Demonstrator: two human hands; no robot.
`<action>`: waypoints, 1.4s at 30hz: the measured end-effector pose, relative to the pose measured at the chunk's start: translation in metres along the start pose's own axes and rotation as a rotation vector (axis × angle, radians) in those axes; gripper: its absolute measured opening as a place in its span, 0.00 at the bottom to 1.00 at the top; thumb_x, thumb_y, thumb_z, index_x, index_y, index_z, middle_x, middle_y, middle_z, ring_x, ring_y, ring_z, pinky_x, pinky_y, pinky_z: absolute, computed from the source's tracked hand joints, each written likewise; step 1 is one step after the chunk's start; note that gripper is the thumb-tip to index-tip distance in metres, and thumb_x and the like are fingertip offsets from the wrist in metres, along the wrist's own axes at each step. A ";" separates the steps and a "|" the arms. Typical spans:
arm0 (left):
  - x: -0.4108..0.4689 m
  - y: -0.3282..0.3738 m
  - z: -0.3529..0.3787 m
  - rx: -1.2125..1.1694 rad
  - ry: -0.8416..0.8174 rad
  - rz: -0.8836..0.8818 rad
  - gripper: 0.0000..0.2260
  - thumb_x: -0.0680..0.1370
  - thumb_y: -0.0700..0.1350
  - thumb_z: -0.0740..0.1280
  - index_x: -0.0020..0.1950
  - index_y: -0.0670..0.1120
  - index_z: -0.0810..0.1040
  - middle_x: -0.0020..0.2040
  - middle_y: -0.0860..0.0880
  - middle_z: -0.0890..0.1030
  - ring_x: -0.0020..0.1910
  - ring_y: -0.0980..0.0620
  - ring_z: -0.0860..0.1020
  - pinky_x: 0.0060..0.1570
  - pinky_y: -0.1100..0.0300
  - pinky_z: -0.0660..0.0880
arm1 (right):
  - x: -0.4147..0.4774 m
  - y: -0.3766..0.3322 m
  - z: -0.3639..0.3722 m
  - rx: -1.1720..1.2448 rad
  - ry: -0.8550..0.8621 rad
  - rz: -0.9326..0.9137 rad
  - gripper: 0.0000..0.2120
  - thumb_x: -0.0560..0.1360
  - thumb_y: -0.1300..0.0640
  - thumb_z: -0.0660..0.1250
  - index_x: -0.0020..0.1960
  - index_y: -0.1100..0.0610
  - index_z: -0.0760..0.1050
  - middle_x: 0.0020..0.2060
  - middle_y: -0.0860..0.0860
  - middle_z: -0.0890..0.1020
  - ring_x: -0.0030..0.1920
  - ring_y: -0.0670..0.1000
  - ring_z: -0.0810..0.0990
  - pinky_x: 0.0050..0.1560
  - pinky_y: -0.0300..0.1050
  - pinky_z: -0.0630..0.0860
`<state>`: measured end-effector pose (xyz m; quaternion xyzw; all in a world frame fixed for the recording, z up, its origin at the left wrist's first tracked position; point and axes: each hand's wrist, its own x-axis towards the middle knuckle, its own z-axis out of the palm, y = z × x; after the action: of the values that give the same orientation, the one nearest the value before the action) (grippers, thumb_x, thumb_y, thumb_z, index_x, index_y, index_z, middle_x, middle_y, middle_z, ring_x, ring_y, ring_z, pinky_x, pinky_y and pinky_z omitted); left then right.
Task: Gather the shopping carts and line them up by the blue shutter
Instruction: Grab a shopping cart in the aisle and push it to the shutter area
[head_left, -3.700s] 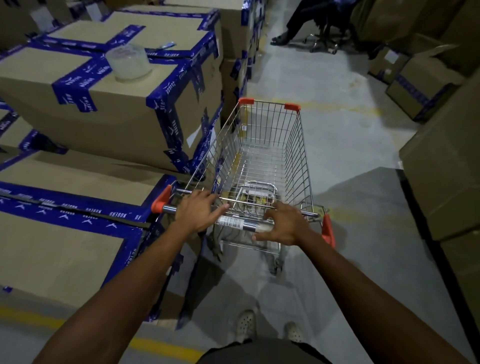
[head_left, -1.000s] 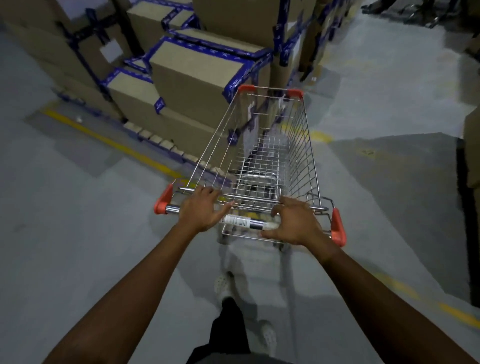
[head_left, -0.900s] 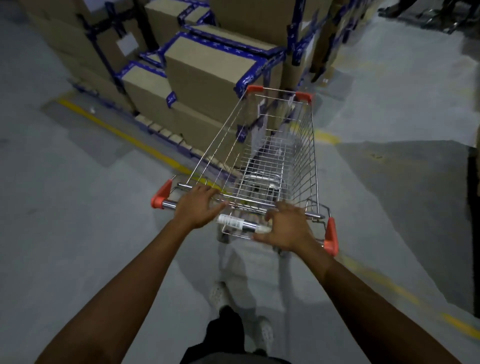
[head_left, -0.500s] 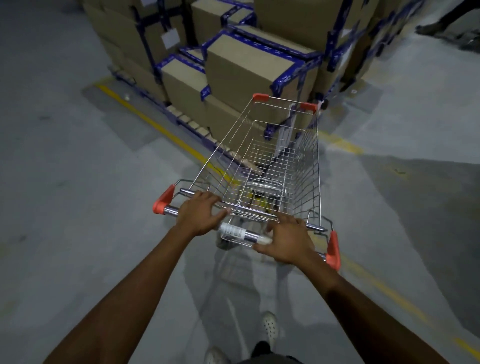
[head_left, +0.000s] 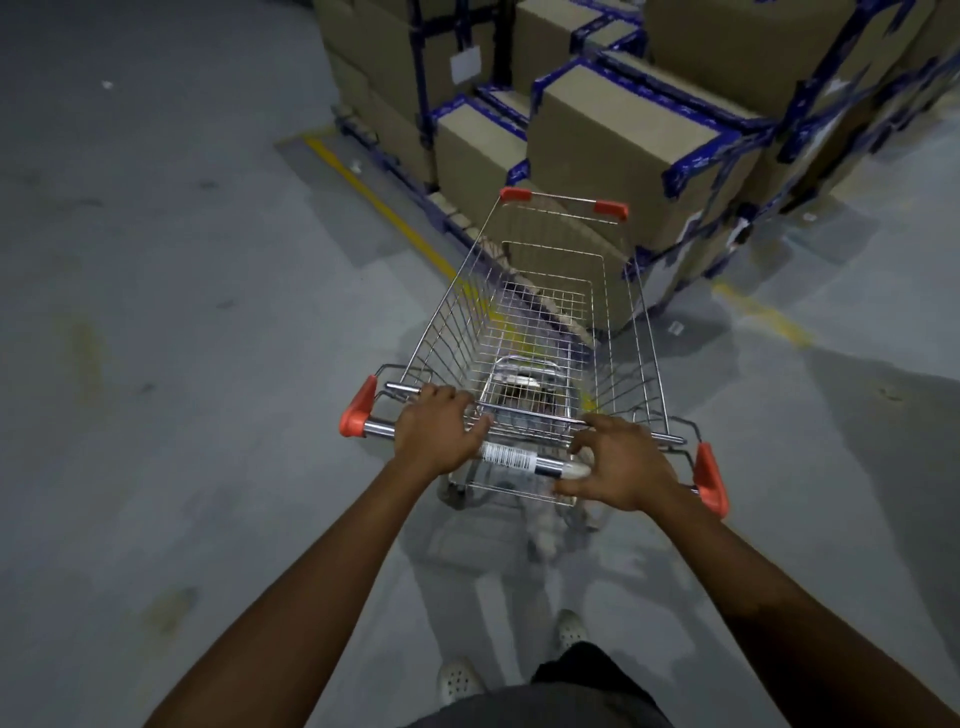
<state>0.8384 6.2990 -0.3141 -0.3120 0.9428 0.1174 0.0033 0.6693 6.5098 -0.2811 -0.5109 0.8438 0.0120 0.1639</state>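
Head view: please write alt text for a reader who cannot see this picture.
A person's left hand and right hand hold the handle of a wire shopping cart on a grey floor. Ahead stand cardboard boxes bound with blue tape, beside a yellow floor line.
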 end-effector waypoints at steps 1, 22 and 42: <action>-0.006 -0.008 -0.001 0.001 0.005 -0.020 0.28 0.79 0.66 0.53 0.69 0.52 0.75 0.67 0.50 0.77 0.68 0.48 0.69 0.60 0.48 0.72 | 0.003 -0.009 0.000 -0.003 -0.006 -0.016 0.43 0.58 0.19 0.53 0.58 0.45 0.81 0.73 0.52 0.71 0.70 0.55 0.72 0.67 0.54 0.66; -0.011 -0.186 -0.052 0.019 0.056 -0.360 0.33 0.76 0.69 0.48 0.70 0.52 0.76 0.69 0.51 0.76 0.69 0.49 0.70 0.60 0.50 0.71 | 0.164 -0.157 -0.019 -0.060 -0.096 -0.328 0.39 0.62 0.19 0.62 0.61 0.44 0.78 0.72 0.51 0.71 0.71 0.56 0.70 0.70 0.57 0.65; 0.159 -0.397 -0.100 -0.006 0.168 -0.598 0.29 0.78 0.68 0.50 0.64 0.53 0.79 0.63 0.52 0.80 0.64 0.50 0.73 0.57 0.49 0.75 | 0.476 -0.278 -0.091 -0.072 -0.166 -0.599 0.37 0.64 0.23 0.66 0.64 0.44 0.77 0.78 0.53 0.64 0.76 0.57 0.62 0.73 0.61 0.57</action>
<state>0.9507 5.8746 -0.3165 -0.5843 0.8057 0.0880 -0.0411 0.6846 5.9514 -0.2919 -0.7397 0.6384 0.0348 0.2100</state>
